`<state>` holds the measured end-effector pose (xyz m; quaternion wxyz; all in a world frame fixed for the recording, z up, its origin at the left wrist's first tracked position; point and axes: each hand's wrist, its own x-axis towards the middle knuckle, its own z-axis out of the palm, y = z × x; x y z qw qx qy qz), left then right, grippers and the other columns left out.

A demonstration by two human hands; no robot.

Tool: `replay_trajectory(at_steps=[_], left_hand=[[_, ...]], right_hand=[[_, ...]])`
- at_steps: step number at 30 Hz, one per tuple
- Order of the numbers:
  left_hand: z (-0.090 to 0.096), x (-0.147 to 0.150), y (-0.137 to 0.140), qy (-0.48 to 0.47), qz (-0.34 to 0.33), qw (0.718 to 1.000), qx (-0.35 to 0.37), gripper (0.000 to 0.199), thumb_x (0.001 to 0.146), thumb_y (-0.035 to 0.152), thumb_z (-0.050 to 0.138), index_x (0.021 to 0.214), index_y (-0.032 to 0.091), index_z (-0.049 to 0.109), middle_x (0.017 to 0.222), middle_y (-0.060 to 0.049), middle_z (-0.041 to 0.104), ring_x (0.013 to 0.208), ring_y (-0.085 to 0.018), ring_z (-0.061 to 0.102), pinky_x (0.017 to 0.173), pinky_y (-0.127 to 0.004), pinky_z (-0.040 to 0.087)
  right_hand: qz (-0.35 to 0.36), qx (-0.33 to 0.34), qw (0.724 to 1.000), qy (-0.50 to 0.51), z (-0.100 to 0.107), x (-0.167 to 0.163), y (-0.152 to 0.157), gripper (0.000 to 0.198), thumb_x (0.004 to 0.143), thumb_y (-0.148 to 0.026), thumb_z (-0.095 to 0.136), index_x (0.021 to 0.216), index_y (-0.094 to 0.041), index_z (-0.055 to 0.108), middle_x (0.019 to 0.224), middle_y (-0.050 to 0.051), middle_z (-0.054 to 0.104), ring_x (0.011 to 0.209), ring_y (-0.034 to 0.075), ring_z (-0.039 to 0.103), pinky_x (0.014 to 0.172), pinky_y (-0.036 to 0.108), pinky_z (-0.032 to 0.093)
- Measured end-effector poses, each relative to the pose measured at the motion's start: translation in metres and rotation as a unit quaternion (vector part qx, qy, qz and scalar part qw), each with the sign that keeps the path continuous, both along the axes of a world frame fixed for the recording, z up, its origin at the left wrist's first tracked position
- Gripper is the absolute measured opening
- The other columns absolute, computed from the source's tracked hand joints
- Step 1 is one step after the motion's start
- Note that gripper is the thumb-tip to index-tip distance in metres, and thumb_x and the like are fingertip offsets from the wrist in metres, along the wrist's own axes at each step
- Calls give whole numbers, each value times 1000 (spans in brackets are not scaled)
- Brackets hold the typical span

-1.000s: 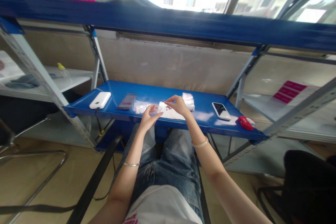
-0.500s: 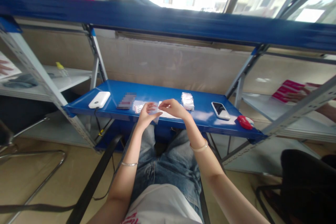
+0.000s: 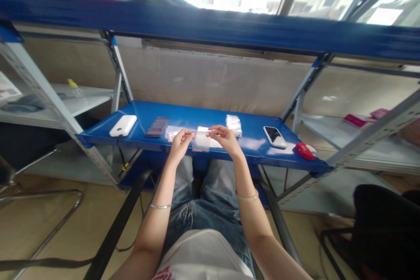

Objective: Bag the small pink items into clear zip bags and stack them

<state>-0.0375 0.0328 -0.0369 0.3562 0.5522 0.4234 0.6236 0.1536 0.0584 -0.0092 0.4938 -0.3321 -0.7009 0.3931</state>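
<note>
A small clear plastic bag (image 3: 201, 142) with red print along its lower edge hangs between my hands, above the front edge of the blue shelf. My left hand (image 3: 182, 142) pinches its upper left corner. At the upper right corner, my right hand (image 3: 225, 137) pinches it too. Behind my left hand lies a pile of clear packets (image 3: 172, 134), partly hidden. White flat material (image 3: 215, 143) lies beneath my right hand. Just beyond that hand is a stack of silvery plastic packets (image 3: 233, 125).
On the blue shelf (image 3: 197, 115) a white box-shaped device (image 3: 123, 126) with a cable and a blurred-out dark item (image 3: 157, 126) lie left. A white phone (image 3: 274, 137) and a red-and-white object (image 3: 306, 151) lie right. A blue beam (image 3: 210, 26) crosses above.
My hands have moved apart, and the bag now hangs spread between them. My left hand has closed from spread fingers to a pinch. A person's hand at far left has left view.
</note>
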Motion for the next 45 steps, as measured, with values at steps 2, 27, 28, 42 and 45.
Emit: replay_trajectory(at_steps=[2, 27, 28, 42, 45], left_hand=[[0, 1, -1, 19, 1, 1000, 4, 27, 77, 44, 62, 82, 18, 59, 82, -2, 66, 84, -17, 63, 80, -28, 45], [-2, 25, -6, 121, -69, 990, 21, 25, 76, 41, 64, 78, 17, 68, 81, -5, 71, 81, -20, 64, 77, -30, 47], [-3, 25, -6, 118, -63, 991, 21, 24, 76, 41, 64, 78, 17, 67, 81, -5, 71, 81, -20, 64, 77, -30, 47], [-2, 28, -7, 101, -84, 991, 6, 27, 75, 43, 66, 80, 17, 69, 83, -6, 72, 83, -22, 65, 77, -31, 48], [-2, 28, -7, 103, -94, 990, 6, 26, 75, 42, 66, 82, 17, 69, 85, -6, 72, 85, -22, 65, 79, -32, 49]], right_hand=[[-22, 8, 1000, -7, -1, 1, -2, 24, 75, -36, 65, 92, -19, 63, 79, 5, 73, 74, 18, 66, 63, 27, 45], [-65, -99, 987, 108, -37, 4, -30, 24, 67, -41, 73, 73, -19, 67, 72, 1, 67, 69, 15, 59, 69, 27, 44], [-68, -93, 987, 111, -37, 4, -31, 23, 67, -40, 73, 73, -19, 66, 71, 1, 67, 69, 15, 59, 69, 27, 44], [-97, -101, 982, 127, -40, 0, -35, 26, 67, -43, 72, 76, -19, 71, 77, 4, 72, 75, 19, 65, 76, 32, 48], [-102, -99, 981, 129, -40, -3, -35, 28, 67, -45, 72, 76, -19, 71, 77, 4, 72, 75, 20, 65, 76, 33, 49]])
